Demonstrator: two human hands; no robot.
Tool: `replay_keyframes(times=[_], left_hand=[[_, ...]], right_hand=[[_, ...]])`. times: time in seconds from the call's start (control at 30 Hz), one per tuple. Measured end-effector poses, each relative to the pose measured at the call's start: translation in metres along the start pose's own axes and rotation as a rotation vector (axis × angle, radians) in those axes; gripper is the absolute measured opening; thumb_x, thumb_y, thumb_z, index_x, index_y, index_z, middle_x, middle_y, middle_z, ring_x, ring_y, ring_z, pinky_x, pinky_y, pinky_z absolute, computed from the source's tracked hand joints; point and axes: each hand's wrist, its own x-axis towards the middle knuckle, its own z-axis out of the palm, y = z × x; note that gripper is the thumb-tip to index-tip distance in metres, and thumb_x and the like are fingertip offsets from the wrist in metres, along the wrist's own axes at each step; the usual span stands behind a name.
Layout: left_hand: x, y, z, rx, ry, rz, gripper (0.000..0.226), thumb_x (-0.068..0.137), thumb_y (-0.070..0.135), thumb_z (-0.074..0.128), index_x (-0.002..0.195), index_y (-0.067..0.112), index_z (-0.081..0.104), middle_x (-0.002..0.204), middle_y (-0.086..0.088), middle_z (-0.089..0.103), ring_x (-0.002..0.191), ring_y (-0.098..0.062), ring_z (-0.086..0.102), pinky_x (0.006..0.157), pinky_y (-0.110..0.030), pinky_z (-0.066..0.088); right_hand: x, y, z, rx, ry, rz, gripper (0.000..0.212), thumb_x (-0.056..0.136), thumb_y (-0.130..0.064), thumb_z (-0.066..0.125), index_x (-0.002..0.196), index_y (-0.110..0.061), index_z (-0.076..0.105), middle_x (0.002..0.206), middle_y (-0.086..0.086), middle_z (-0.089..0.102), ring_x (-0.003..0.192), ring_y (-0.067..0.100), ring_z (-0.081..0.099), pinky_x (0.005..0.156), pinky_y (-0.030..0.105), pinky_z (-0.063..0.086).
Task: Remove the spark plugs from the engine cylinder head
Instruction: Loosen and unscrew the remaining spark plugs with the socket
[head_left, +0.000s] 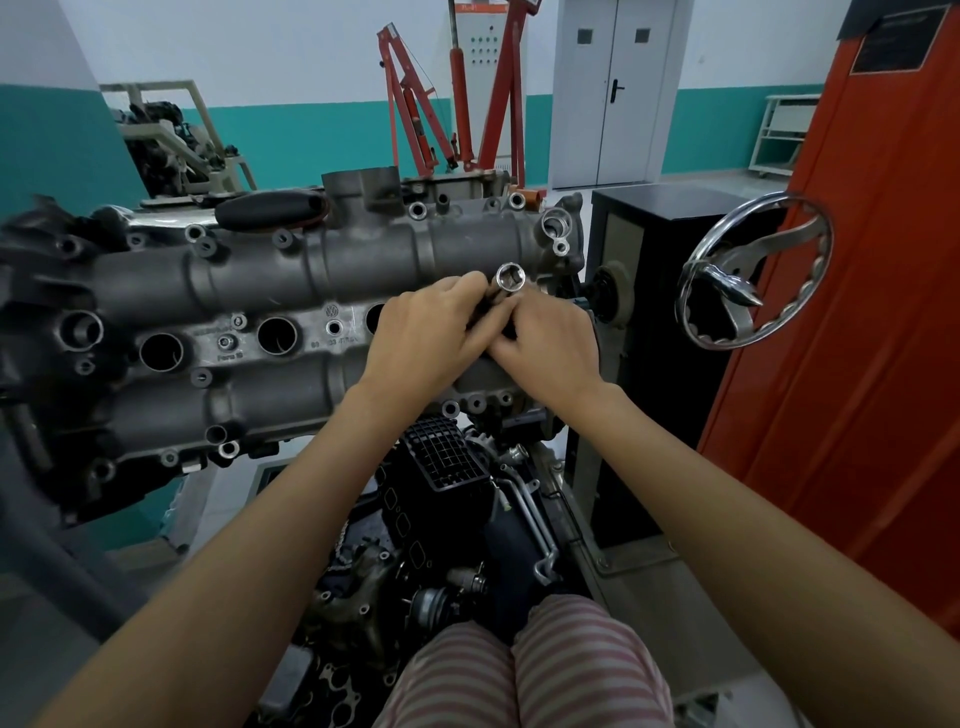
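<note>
Here, my left hand (426, 332) and right hand (545, 348) meet over the cylinder head (291, 270) — fingers of both curled, pinching the socket (510, 278) — open end up.

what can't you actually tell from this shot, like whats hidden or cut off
- Head view: the socket shows only its open end; the hands, left hand and right hand, cover the rest of the tool.
- Head view: the hands hide the plug well beneath them, so a spark plug there cannot be confirmed.
- Head view: the open plug wells are too dark to see inside.
- Head view: the cylinder head is cut off at the left edge.
</note>
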Motion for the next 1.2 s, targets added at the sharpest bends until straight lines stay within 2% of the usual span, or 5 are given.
replay_keyframes(times=[0.17,0.43,0.73,1.0,1.2], left_hand=[[0.0002,0.0036,-0.0027,-0.021,-0.031,-0.021,0.046,0.084,0.048,0.031,0.087,0.007,0.051,0.070,-0.003,0.057,0.056,-0.025,0.053,0.049,-0.034,0.042],[0.0021,0.0004,0.0014,0.039,-0.032,-0.022,0.041,0.092,0.044,0.041,0.084,0.006,0.055,0.064,-0.007,0.059,0.057,-0.032,0.056,0.049,-0.031,0.033],[0.0014,0.0028,-0.0015,-0.001,-0.022,-0.028,0.044,0.085,0.049,0.032,0.085,0.009,0.050,0.071,-0.001,0.055,0.054,-0.022,0.050,0.046,-0.031,0.038],[0.0015,0.0010,0.0014,0.013,-0.006,-0.024,0.037,0.090,0.042,0.041,0.078,0.009,0.052,0.068,-0.003,0.055,0.054,-0.027,0.052,0.049,-0.028,0.029],[0.0015,-0.0007,0.0012,-0.008,0.005,-0.042,0.044,0.090,0.045,0.047,0.067,0.008,0.052,0.060,0.000,0.052,0.053,-0.023,0.051,0.047,-0.029,0.033]], right_hand=[[-0.0026,-0.0032,-0.0051,0.022,0.073,-0.044,0.018,0.076,-0.017,0.062,0.063,-0.015,0.050,0.056,0.000,0.054,0.050,0.009,0.029,0.046,0.012,0.010],[0.0006,0.0012,-0.0003,-0.026,-0.052,0.029,0.023,0.087,-0.034,0.049,0.091,-0.012,0.056,0.080,-0.001,0.059,0.067,0.018,0.056,0.055,0.026,0.031],[-0.0027,-0.0037,-0.0064,0.085,0.037,-0.019,0.017,0.078,-0.020,0.057,0.066,-0.018,0.045,0.061,-0.006,0.046,0.051,0.012,0.038,0.044,0.018,0.017],[0.0008,0.0015,0.0000,-0.022,-0.073,0.036,0.023,0.086,-0.033,0.051,0.093,-0.011,0.054,0.087,0.001,0.059,0.070,0.020,0.058,0.057,0.028,0.037],[-0.0003,0.0005,-0.0016,0.005,-0.051,0.021,0.024,0.083,-0.035,0.048,0.082,-0.014,0.060,0.076,-0.003,0.060,0.061,0.011,0.046,0.050,0.022,0.021]])
